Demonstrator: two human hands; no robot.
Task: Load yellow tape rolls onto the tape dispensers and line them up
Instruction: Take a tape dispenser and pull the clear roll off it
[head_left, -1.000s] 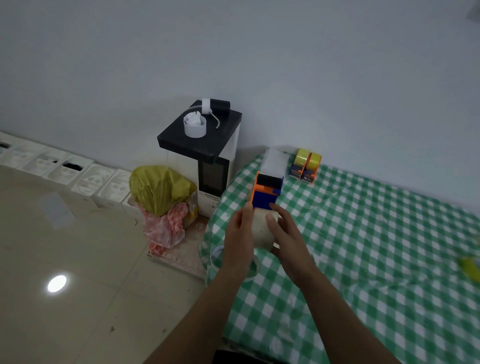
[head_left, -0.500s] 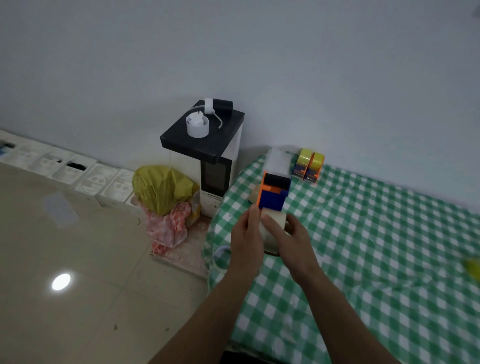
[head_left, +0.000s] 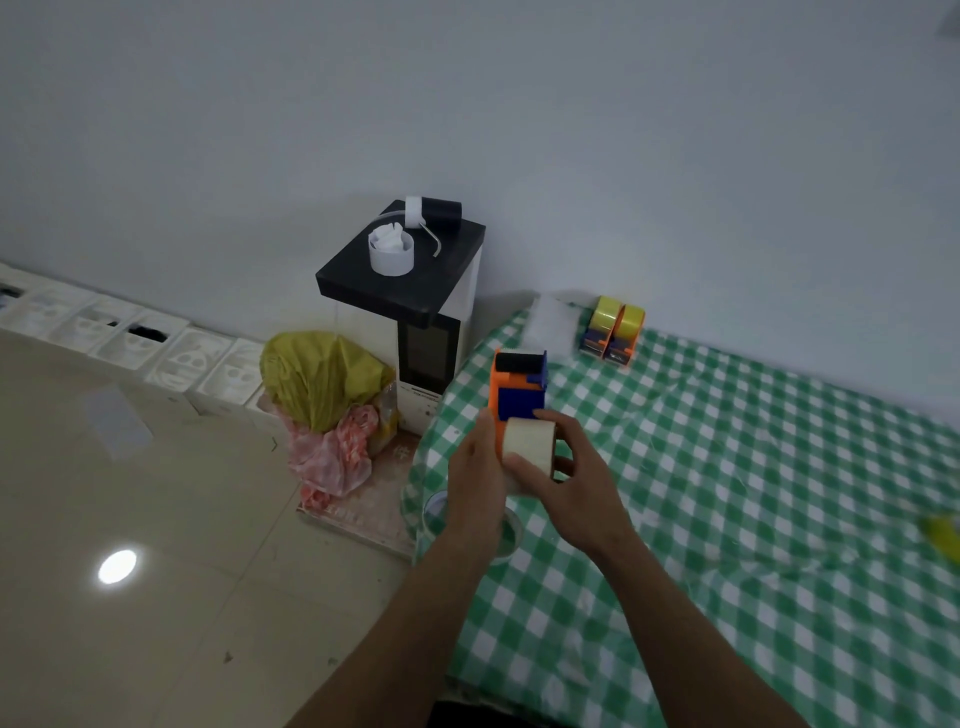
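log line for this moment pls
step: loading | left hand: pressed to dispenser side | right hand: grips pale tape roll at dispenser | staged: two loaded dispensers side by side by wall

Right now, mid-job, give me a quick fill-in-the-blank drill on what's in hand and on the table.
1. The right hand grips a pale tape roll at the orange and ____ dispenser.
2. Near the wall stand ____ loaded dispensers carrying yellow rolls.
3. The tablecloth is checked in white and ____.

Missing words: blue; two; green.
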